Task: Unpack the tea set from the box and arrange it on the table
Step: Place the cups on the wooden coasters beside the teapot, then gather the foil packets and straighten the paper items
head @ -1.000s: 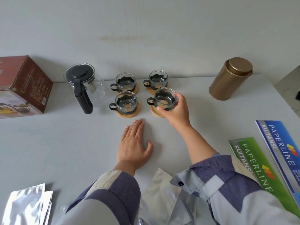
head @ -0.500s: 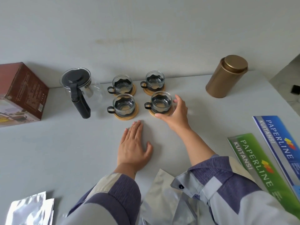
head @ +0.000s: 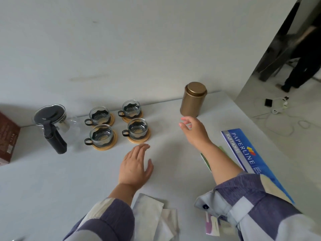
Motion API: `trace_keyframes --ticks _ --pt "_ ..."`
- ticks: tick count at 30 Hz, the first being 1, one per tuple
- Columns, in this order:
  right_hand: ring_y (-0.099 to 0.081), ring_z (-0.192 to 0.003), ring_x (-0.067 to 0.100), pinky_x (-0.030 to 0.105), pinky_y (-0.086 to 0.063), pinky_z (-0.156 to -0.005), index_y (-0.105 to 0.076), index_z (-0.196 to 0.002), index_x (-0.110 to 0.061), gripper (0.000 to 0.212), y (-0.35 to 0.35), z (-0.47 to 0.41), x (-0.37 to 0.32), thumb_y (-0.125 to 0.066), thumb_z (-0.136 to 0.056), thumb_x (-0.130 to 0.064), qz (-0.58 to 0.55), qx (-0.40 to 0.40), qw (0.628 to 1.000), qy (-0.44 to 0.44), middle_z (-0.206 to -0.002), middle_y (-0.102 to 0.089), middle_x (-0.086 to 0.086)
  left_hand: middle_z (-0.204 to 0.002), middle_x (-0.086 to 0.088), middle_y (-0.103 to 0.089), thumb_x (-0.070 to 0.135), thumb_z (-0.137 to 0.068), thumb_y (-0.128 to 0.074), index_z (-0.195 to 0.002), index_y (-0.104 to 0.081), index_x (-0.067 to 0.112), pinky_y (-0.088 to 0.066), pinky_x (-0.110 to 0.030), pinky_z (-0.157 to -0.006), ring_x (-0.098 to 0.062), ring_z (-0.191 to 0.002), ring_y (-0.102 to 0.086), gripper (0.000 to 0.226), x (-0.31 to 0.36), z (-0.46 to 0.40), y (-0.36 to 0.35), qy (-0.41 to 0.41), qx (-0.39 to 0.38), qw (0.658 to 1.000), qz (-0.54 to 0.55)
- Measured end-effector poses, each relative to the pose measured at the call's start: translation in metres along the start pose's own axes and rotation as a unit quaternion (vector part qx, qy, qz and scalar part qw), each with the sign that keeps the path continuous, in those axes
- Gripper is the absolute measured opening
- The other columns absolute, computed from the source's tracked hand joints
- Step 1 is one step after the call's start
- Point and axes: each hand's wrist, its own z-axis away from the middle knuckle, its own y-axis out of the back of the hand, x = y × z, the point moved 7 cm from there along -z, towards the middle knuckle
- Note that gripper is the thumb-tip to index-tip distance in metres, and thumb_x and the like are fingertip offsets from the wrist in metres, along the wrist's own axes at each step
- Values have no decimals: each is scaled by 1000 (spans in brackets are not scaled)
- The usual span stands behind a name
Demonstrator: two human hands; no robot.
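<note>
Several glass cups with black holders stand on round wooden coasters in a two-by-two block; the front right cup (head: 138,129) is nearest my hands. Left of them stands the glass teapot (head: 50,119) with a black lid and handle. The dark red box (head: 7,138) is cut off at the left edge. My left hand (head: 135,164) lies flat on the grey table (head: 52,180) just in front of the cups. My right hand (head: 194,129) hovers empty with loosely curled fingers, between the cups and the gold tin (head: 193,100).
A blue Paperline booklet (head: 246,153) and a green one under my right forearm lie at the right. Silver foil pouches (head: 152,216) lie at the near edge. The table's right edge drops to a floor with cables; a person stands far right.
My right hand let go of the front right cup, now resting on its coaster, and moved right toward the gold tin. The view swung right. My left hand stayed flat.
</note>
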Motion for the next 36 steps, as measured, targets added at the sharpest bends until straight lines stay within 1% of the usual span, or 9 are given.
trace_keyframes --ticks 4,7,10,13,19,21,27,33,36 --pt "-53 -111 25 35 -45 -93 -60 -118 -20 28 56 -51 -13 -56 -91 -28 48 50 997 24 -116 -58 4 -126 6 -54 36 -87 -50 -127 -50 19 -47 -26 -84 -15 -109 -57 43 65 -74 -10 -13 15 997 77" --pt "-48 -120 27 38 -44 -98 -56 -125 -24 33 83 -93 -19 -54 -92 -27 110 62 991 46 -126 -54 4 -141 5 -40 41 -87 -57 -140 -36 18 -45 -31 -94 -15 -124 -46 61 88 -130 -34 56 -8 987 148" --pt "-40 -126 28 39 -41 -99 -48 -133 -27 39 88 -128 -22 -50 -94 -28 183 25 980 76 -134 -48 5 -152 2 -25 51 -83 -61 -148 -22 14 -36 -34 -107 -15 -138 -30 85 100 -175 -60 124 -42 974 183" --pt "-36 -124 31 41 -39 -98 -42 -138 -32 43 79 -150 -20 -42 -95 -38 257 -13 960 106 -133 -46 7 -156 1 -18 52 -77 -68 -150 -14 13 -31 -33 -108 -16 -141 -24 99 106 -207 -83 175 -66 958 218" --pt "-47 -111 28 39 -42 -89 -46 -131 -34 52 69 -163 -25 -41 -87 -60 323 -12 928 183 -118 -46 7 -136 6 -40 51 -64 -79 -144 -28 20 -40 -25 -82 -11 -123 -45 100 109 -242 -109 225 -43 923 310" --pt "-51 -105 29 37 -43 -82 -48 -127 -30 53 68 -163 -26 -44 -85 -63 336 -5 919 206 -115 -46 7 -136 8 -43 49 -62 -80 -142 -30 21 -39 -23 -82 -11 -122 -47 98 108 -246 -111 226 -28 920 318" --pt "-54 -100 33 33 -38 -72 -43 -131 -27 56 64 -170 -31 -41 -88 -61 376 -30 901 216 -117 -45 10 -138 9 -45 54 -64 -77 -144 -26 22 -36 -19 -85 -11 -124 -48 100 103 -249 -109 209 -24 951 226" --pt "-52 -104 35 34 -36 -75 -42 -132 -28 55 66 -171 -32 -41 -88 -61 381 -77 903 181 -118 -43 11 -137 9 -46 51 -64 -79 -145 -26 23 -36 -19 -85 -11 -123 -48 101 104 -249 -107 207 -29 952 224" --pt "-52 -105 36 35 -38 -79 -45 -129 -30 51 74 -177 -34 -39 -89 -60 332 -107 925 148 -118 -46 11 -131 10 -49 50 -62 -81 -140 -32 26 -37 -19 -84 -10 -119 -50 95 102 -249 -107 201 -26 951 234"
